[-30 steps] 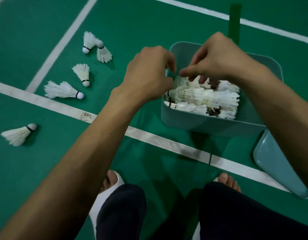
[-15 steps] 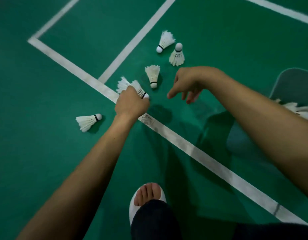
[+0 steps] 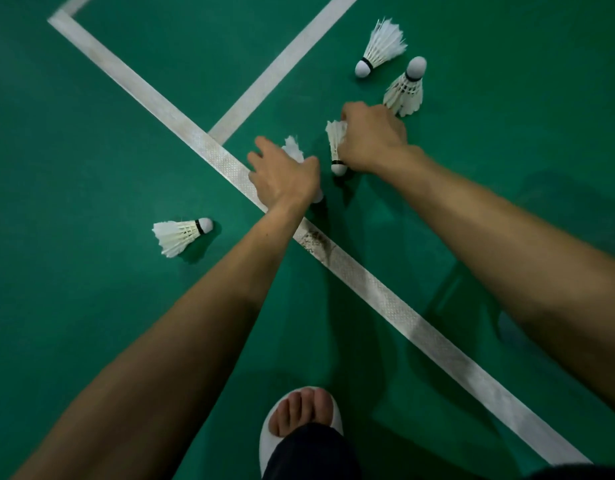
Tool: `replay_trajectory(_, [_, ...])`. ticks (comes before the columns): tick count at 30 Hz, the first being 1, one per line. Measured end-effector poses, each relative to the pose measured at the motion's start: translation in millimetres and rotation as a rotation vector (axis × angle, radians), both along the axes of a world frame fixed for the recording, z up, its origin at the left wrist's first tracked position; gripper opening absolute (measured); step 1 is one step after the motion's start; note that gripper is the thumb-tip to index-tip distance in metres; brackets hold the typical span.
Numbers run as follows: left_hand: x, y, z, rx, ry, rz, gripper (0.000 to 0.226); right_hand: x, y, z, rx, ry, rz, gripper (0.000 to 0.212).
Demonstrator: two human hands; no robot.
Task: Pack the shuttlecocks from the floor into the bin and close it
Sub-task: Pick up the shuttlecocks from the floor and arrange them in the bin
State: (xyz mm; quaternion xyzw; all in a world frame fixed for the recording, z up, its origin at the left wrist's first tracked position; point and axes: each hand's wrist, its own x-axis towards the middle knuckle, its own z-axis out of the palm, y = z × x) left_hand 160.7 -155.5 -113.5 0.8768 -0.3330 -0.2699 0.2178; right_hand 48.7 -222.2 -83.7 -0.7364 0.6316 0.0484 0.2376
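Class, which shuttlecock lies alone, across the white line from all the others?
The far-left shuttlecock, lying alone, cork pointing right; the other shuttlecocks cluster beyond the white line.

Head-worn view, looking steeply down, close over floor (image 3: 91,323)

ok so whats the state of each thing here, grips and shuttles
left grip: over the covered shuttle, fingers spread, hold unclear
right grip: curled round the middle shuttle
covered shuttle: mostly hidden under the left grip
middle shuttle: held by its feathers
left shuttle: loose, lying on its side
top shuttle: loose, lying on its side
upright shuttle: loose, standing on its feathers, cork up
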Motion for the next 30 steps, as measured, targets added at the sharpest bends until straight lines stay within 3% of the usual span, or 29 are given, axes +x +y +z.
replay_trajectory(4, [-16.5,5.8,13.4,-0.087,0.099,-0.050,0.042,-17.0,5.1,18.2,-0.043,-0.066,-0.164,0.032])
replay_trajectory(8, [-48.3,2.3,42.9,-0.241,0.303,-0.147,0.009,-51.3,7.0,70.3,-0.050,-0.076,-0.233,0.039])
replay_trajectory(11, [-85.9,0.9,82.6,-0.385,0.320,-0.333,0.011,-89.8,23.3,129.0,-0.147,-0.061,-0.229,0.021])
replay_trajectory(13, [-115.7,6.0,112.8,-0.541,0.457,-0.366,0.015,-124.1,40.0,162.9,-0.219,-0.011,-0.220,0.020])
replay_trajectory(17, [-182.7,32.7,166.6,-0.722,0.519,-0.705,0.019,-212.1,96.5,218.0,-0.043,-0.038,-0.314,0.028])
replay_trajectory(21, [-250.1,52.7,190.8,-0.627,0.539,-1.006,0.031,-300.1,170.3,249.3,-0.012,-0.142,-0.634,0.026])
replay_trajectory(24, [-293.6,60.2,185.6,-0.539,0.578,-1.111,0.039,-342.8,210.8,238.1,0.098,-0.202,-0.825,0.022])
replay_trajectory(30, [-354.4,87.2,156.1,-0.252,0.554,-1.226,0.033,-393.3,262.9,175.7,0.313,-0.179,-0.981,0.019])
